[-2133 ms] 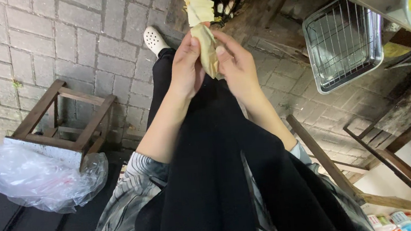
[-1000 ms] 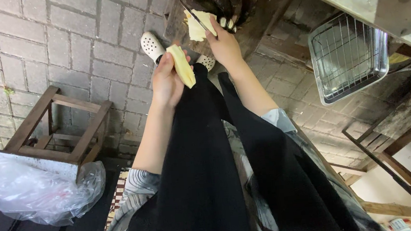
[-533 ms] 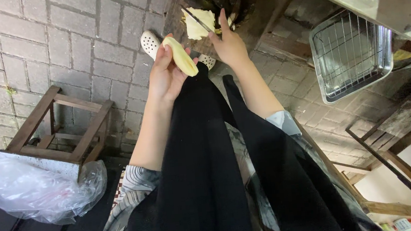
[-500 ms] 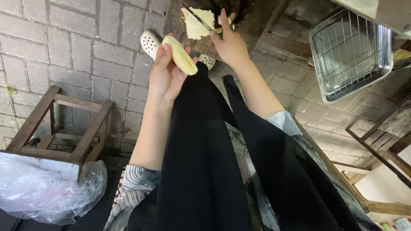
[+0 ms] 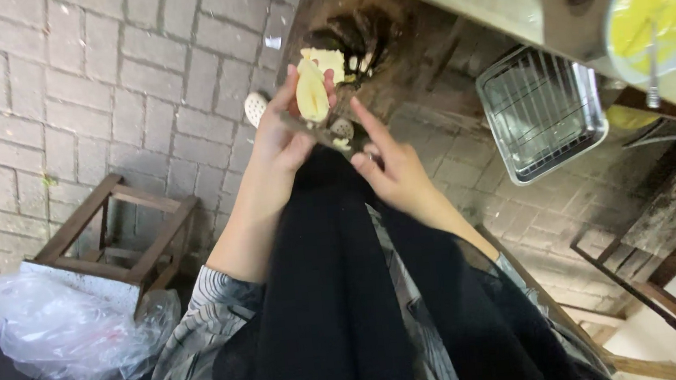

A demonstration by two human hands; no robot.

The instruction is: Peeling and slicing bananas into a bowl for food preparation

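Head view: two hands (image 5: 281,142), one banana (image 5: 312,94)

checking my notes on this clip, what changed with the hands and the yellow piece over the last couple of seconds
Two seconds back both hands clasped one wrapped piece together. The right hand peeled the pale husk away, and now that hand is empty, fingers spread beside the left hand. The left hand lifted the peeled yellow piece upright in its fingertips. The wooden stool, plastic bag and wire basket kept their places.
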